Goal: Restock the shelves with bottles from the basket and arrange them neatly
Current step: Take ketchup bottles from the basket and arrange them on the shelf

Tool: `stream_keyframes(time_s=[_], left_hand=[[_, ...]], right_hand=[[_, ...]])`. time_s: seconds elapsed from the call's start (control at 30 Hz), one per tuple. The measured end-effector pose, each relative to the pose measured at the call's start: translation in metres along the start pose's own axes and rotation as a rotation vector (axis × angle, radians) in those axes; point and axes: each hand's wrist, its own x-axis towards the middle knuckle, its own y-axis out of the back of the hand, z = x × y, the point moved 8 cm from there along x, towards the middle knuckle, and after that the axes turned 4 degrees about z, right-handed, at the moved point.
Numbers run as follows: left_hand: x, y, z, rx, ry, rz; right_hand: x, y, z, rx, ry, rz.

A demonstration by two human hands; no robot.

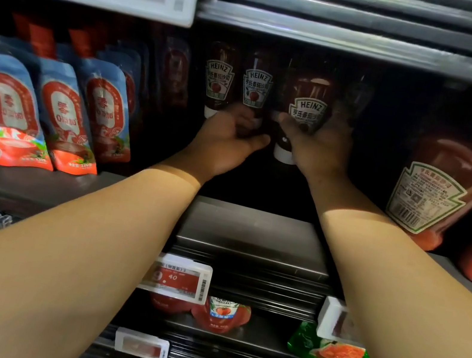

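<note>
We see the dark metal shelf [252, 238] running across the middle of the view, with its bare front edge between our two forearms. At the far right stands the biggest item, a large ketchup bottle [444, 190] turned so its back label faces us. On the left of the shelf leans a row of blue and red sauce pouches [50, 114], tilted against one another. Deep in the middle of the shelf stand upside-down ketchup bottles, caps down. Our right hand [318, 149] is wrapped around the nearest ketchup bottle [303, 118], thumb across its label and fingers curled behind it; its white cap shows below the hand. Just left of it, our left hand [229, 139] grips the second ketchup bottle [255, 90], fingers curled round its lower part. A third ketchup bottle [218, 81] stands touching or nearly touching that one, further left. Near us, below the shelf edge, hangs a red price tag [177, 279].
</note>
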Motion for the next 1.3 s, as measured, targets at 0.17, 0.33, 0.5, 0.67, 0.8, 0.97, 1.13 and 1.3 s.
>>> stream_keyframes(time_s=[0.17,0.33,0.5,0.67,0.8,0.97,1.13,1.3], left_hand=[[0.001,-0.006,-0.001,0.147,-0.042,-0.014],[0.001,0.007,0.003,0.361,-0.070,0.127],[0.004,0.008,0.002,0.381,-0.072,0.125],[0.007,0.009,-0.006,0.334,-0.009,0.146],[0.010,0.012,-0.011,0.281,0.047,0.161],[0.005,0.012,-0.003,0.153,0.033,0.152],[-0.011,0.007,0.010,0.227,0.007,0.117],[-0.036,-0.038,0.073,0.251,-0.093,-0.117]], right_hand=[[0.004,-0.011,0.014,-0.213,-0.038,-0.027],[0.023,-0.026,0.023,-0.209,-0.111,-0.024],[0.045,-0.045,0.028,-0.223,-0.103,-0.054],[0.049,-0.048,0.038,-0.296,-0.116,-0.117],[0.021,-0.034,0.037,-0.354,-0.100,-0.168],[-0.043,-0.018,0.005,-0.591,0.050,-0.538],[-0.111,0.061,-0.019,-0.681,0.125,-0.611],[-0.144,0.170,-0.017,-0.425,0.057,-0.271]])
